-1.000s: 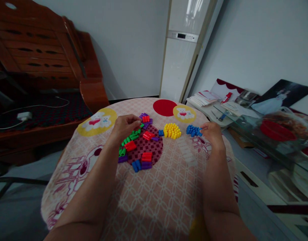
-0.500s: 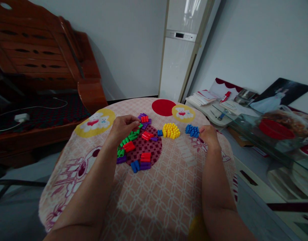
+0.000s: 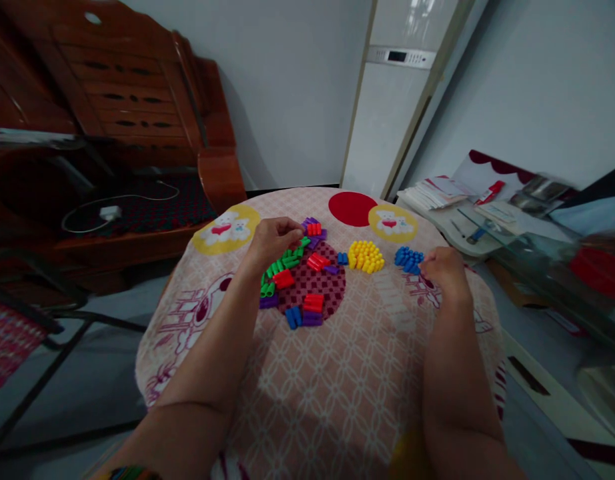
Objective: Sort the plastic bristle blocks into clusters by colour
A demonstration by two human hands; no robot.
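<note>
My left hand [image 3: 276,241] hovers at the far left of the pieces, thumb and fingers drawn together above the green tubes [image 3: 277,269]. Whatever its fingertips hold is too small to make out. My right hand [image 3: 445,272] is closed at the right edge of a blue cluster of small plastic pieces [image 3: 408,260], its fingertips touching or nearly touching them. Between the hands stands a tight yellow cluster [image 3: 366,257], with a small blue pair [image 3: 342,259] beside it. Red tubes [image 3: 314,303] lie against purple tubes [image 3: 312,319] and blue tubes [image 3: 293,318] nearer me.
A patterned cloth [image 3: 337,387] covers the round table. Behind it stand a wooden bench [image 3: 137,100] and a tall white cabinet-like appliance [image 3: 382,120]. At the right, papers [image 3: 435,193] lie on a side unit beside a glass shelf [image 3: 537,260]. A folding chair [image 3: 17,340] is at the left.
The view has turned left, so the table and both hands appear further right. Both hands keep nearly the same poses beside the same groups of pieces.
</note>
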